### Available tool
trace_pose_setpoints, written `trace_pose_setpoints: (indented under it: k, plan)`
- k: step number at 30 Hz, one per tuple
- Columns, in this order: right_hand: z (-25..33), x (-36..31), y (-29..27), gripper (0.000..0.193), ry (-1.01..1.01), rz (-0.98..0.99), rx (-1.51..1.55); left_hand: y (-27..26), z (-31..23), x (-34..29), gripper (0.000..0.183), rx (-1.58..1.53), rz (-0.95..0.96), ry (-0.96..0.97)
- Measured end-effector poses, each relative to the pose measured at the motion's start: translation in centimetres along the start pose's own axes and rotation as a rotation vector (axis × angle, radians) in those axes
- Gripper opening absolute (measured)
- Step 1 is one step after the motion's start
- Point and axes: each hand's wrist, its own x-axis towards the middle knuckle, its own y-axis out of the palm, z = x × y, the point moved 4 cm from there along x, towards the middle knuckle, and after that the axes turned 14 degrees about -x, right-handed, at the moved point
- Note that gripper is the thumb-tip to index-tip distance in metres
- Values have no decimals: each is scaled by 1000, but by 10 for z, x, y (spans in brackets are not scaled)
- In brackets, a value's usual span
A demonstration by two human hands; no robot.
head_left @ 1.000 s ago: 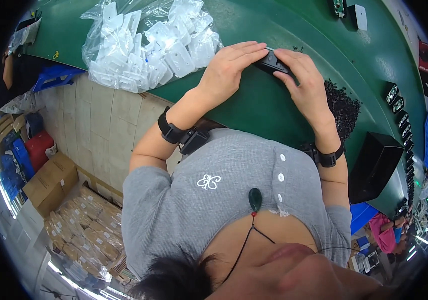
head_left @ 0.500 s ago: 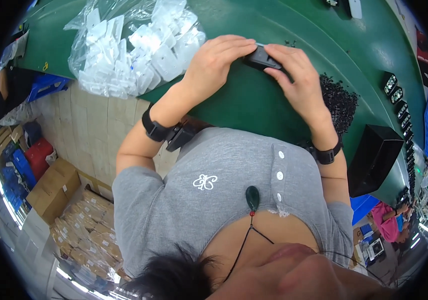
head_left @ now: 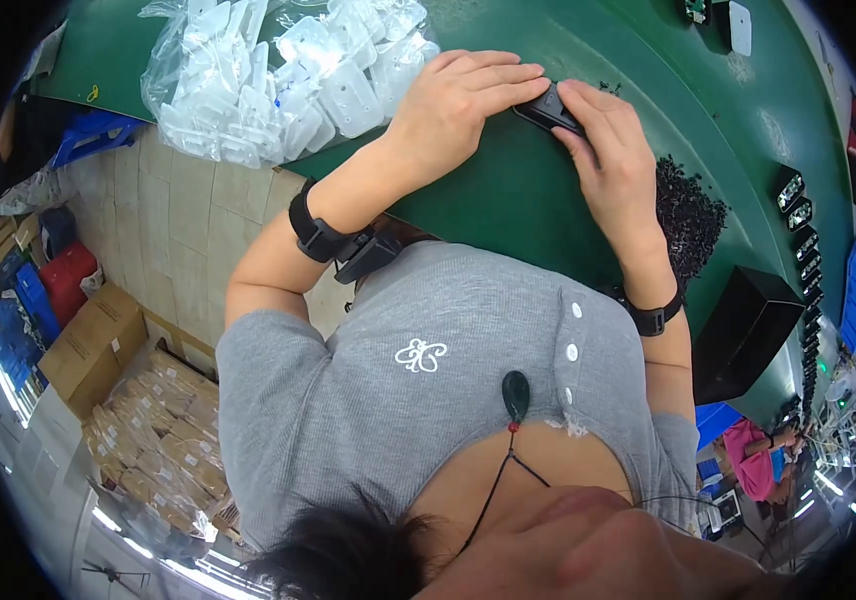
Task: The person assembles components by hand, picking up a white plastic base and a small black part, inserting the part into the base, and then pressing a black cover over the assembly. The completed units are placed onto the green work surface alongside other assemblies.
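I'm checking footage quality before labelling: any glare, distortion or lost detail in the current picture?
Head view: bright glare on the bagged white plates; head view: the green table curves along its outer edge; head view: the black device between left hand and right hand shows little fine detail.

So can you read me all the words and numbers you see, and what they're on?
None can be read for sure.
Black device: any marks are too small.
Cardboard box: print too blurred.
Wrapped packages: any writing too small.
Grey shirt: a curly white emblem, no clear letters.
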Motion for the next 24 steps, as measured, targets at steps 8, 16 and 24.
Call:
trace_pose_setpoints:
  k: [8, 16, 24]
  plan:
    - [-6, -1, 2, 45, -14, 29, 16, 9, -21, -3, 36, 225, 1, 82]
    - [-31, 8, -1, 55, 391, 41, 1014, 16, -8, 13, 34, -289, -144, -189]
    - [-47, 1, -14, 44, 561, -192, 941, -36, -19, 18, 22, -360, -303, -246]
